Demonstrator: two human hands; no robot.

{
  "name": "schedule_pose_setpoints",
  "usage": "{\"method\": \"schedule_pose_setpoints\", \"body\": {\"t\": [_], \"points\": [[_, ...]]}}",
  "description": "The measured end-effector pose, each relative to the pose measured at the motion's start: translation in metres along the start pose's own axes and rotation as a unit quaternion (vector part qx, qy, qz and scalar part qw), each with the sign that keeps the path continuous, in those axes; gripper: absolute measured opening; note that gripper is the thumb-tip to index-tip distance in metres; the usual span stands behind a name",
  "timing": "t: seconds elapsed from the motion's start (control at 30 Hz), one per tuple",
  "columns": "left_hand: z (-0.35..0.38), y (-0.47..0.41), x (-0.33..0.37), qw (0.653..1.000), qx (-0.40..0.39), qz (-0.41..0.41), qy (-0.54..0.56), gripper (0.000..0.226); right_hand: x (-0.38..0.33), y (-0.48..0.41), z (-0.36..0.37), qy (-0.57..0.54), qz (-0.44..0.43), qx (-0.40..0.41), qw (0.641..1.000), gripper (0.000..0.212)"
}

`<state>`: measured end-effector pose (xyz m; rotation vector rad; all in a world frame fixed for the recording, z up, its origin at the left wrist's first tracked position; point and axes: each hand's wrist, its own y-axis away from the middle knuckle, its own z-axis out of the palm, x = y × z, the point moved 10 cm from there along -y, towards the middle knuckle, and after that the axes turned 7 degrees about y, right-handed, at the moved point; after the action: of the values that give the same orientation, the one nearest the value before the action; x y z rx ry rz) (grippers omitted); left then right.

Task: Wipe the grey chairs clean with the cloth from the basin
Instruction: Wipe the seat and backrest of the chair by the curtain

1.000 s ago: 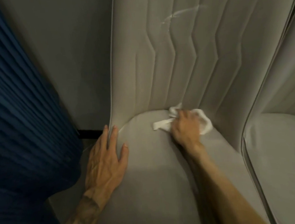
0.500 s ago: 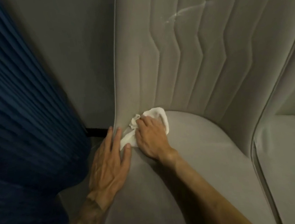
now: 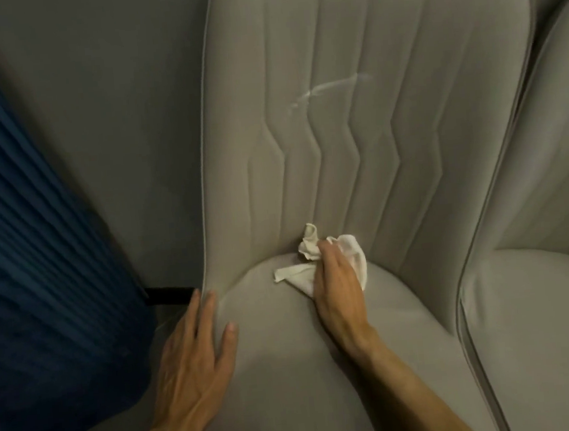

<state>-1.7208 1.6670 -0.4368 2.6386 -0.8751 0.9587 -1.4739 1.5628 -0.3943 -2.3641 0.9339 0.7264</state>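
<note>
A grey padded chair (image 3: 353, 113) with a ribbed backrest fills the middle of the view. A pale streak (image 3: 327, 89) marks its backrest. My right hand (image 3: 337, 284) grips a crumpled white cloth (image 3: 310, 271) and presses it on the seat, at the crease where seat meets backrest. My left hand (image 3: 194, 364) lies flat on the seat's left edge, with its fingers straight and pointing towards the backrest's rim. A second grey chair (image 3: 546, 312) stands right beside it on the right. No basin is in view.
A dark blue pleated curtain (image 3: 28, 255) hangs along the left side. A grey wall (image 3: 112, 110) stands behind the chair. A black bar (image 3: 166, 296) shows low down between the curtain and the chair.
My right hand has slid the cloth along the seat crease, first left to the backrest's left rim, now back right toward the middle. The left hand has stayed on the seat edge.
</note>
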Motion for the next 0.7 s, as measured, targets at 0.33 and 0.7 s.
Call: {"method": "schedule_pose_setpoints", "body": {"t": [0.33, 0.7], "points": [[-0.077, -0.086, 0.103, 0.977, 0.157, 0.143, 0.009, 0.075, -0.056, -0.069, -0.129, 0.095, -0.103, 0.359, 0.923, 0.057], [-0.163, -0.189, 0.194, 0.897, 0.334, 0.288, 0.0, 0.07, -0.114, -0.17, -0.258, 0.306, -0.15, 0.467, 0.816, 0.058]]}}
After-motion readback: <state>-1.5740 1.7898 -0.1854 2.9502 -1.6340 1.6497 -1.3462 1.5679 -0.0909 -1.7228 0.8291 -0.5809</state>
